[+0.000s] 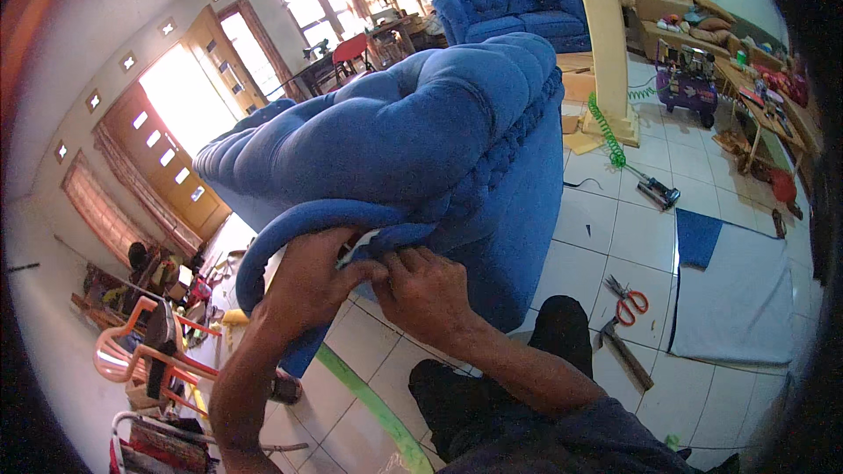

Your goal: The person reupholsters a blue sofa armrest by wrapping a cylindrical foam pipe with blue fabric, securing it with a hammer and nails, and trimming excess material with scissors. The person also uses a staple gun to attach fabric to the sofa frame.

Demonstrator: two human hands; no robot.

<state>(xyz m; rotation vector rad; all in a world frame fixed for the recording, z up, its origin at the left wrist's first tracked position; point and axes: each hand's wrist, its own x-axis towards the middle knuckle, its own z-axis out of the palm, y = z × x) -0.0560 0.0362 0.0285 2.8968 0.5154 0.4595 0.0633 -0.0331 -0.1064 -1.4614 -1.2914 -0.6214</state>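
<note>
Right in front of me stands a blue tufted sofa (369, 145), its padded top bulging toward me. A loose, rounded blue fabric roll (294, 218) curves out from its near end. My left hand (309, 274) reaches up under this curve and grips it, the thumb stretched toward the other hand and the fingers mostly hidden. Close beside it, my right hand (428, 288) has its fingers curled and pinches the roll's edge. Between the hands a small pale gap shows in the fabric.
Orange-handled scissors (628, 303) and a hammer (628, 355) lie on the tiles at right, near a white cloth (733, 290). A staple gun (657, 191) hangs off a green coiled hose (606, 136). An orange chair (132, 347) stands left; another blue sofa (518, 13) is behind.
</note>
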